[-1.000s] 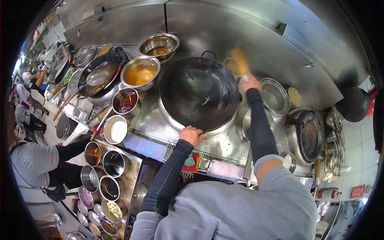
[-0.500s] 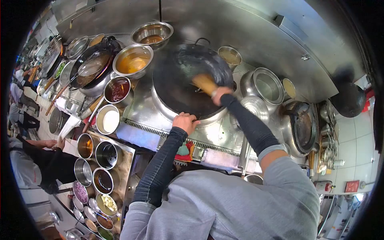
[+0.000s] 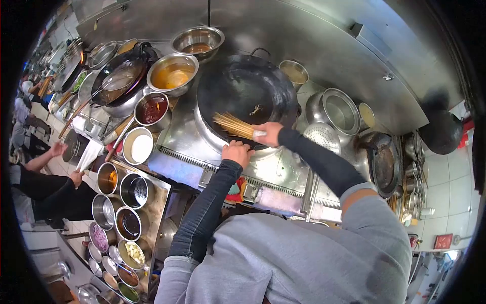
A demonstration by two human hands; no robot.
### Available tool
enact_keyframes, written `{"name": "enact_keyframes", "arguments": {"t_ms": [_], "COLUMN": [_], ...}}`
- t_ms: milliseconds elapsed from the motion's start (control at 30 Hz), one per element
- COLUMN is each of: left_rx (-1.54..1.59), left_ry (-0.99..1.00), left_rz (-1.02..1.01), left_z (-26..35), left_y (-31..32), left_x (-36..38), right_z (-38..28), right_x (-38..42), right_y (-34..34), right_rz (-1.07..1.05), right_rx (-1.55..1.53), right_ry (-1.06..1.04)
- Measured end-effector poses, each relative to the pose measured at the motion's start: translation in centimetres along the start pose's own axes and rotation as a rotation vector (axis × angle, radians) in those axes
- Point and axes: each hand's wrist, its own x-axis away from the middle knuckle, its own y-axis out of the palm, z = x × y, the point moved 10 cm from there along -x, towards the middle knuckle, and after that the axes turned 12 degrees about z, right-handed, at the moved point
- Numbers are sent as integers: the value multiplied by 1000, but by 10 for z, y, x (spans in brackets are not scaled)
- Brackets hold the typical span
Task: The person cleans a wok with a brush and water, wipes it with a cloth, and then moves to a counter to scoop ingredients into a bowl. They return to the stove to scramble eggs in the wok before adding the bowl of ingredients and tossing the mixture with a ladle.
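Observation:
A large black wok (image 3: 238, 83) sits on the steel stove, with a few light scraps low on its inner wall. My right hand (image 3: 268, 134) grips a bamboo brush (image 3: 234, 124) by its white-wrapped end; the bristles point left over the wok's near left part. At the wok's near rim is my left hand (image 3: 238, 153), its fingers curled at the edge. Whether a cloth or handle lies under those fingers is hidden.
Left of the wok stand bowls of orange liquid (image 3: 173, 76), red sauce (image 3: 152, 109) and white contents (image 3: 142, 149). A perforated ladle (image 3: 322, 138) and steel pot (image 3: 340, 111) are right. Another person's hand (image 3: 76, 178) holds a white cloth at far left.
The brush and my right hand have moved left and nearer to my left hand. Light scraps now show in the wok. The other person's hands have moved apart.

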Motion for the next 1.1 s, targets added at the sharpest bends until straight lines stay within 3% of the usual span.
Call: {"name": "enact_keyframes", "arguments": {"t_ms": [67, 100, 133, 167, 200, 267, 333, 400, 467, 500, 533, 567, 600, 633, 700, 767, 800, 833, 867, 900, 933, 967, 1000, 1100], "left_rx": [-8, -23, -45, -46, -43, -28, -46, -21, 13, 35, 42, 33, 20, 19, 62, 78, 99, 103, 93, 84, 87, 100, 112, 116], "left_ry": [-14, -7, 2, 1, -7, -13, -18, -30, -50, -55, -46, -41, -39, -43, 8, 39, 68, 77, 63, 48, 50, 30, 10, -10], "left_rz": [17, -9, -25, -27, -45, -78, -15, -81, -1, -13, 15, 19, 24, 20, 67, 101, 139, 133, 132, 131, 134, 114, 91, 64], "left_z": [2, 5, 5, 3, 2, 5, 3, -1, -1, 3, 4, 6, 5, 5, 9, 8, 11, 13, 12, 11, 11, 8, 5, 5], "left_y": [1, 4, 4, 4, 6, 12, 7, 15, 9, 5, 4, 3, 2, 3, -1, 1, -1, -1, -2, -2, -2, 1, 4, 6], "left_x": [6, 8, 5, 2, 3, 6, 4, 3, 5, 5, 4, 3, 3, 4, 4, 6, 7, 8, 7, 6, 5, 6, 7, 7], "right_z": [48, 101, 117, 130, 148, 122, 49, -1, 17, 45, 96, 138, 177, 167, 203, 166, 153, 174, 149, 87, 26, 8, -7, 98], "right_x": [3, 3, -11, -13, -21, -26, -8, 1, 2, 9, 5, -16, -19, -17, -20, -30, -39, -75, -54, -48, -18, -6, 8, 10], "right_y": [-10, -19, -52, -106, -120, -66, -3, 8, 15, 11, -10, -14, -92, -149, -194, -170, -130, -44, -2, 26, 8, 17, 1, -29], "right_rz": [-170, -272, -149, 170, 324, 44, -179, 40, -10, -225, -217, -343, -53, 270, 691, 637, 436, 148, -54, -42, 87, 111, 66, -265], "right_rx": [-117, -14, 318, 429, 392, 467, 497, 78, -115, -389, -126, 643, 579, 524, 340, 314, 355, 497, 531, 499, 187, -57, -67, -97], "right_ry": [-8, 218, 69, 273, 403, 476, 393, 148, -87, 46, 145, -210, 334, 422, 560, 535, 569, 411, 472, 209, 187, 82, -28, 29]}}
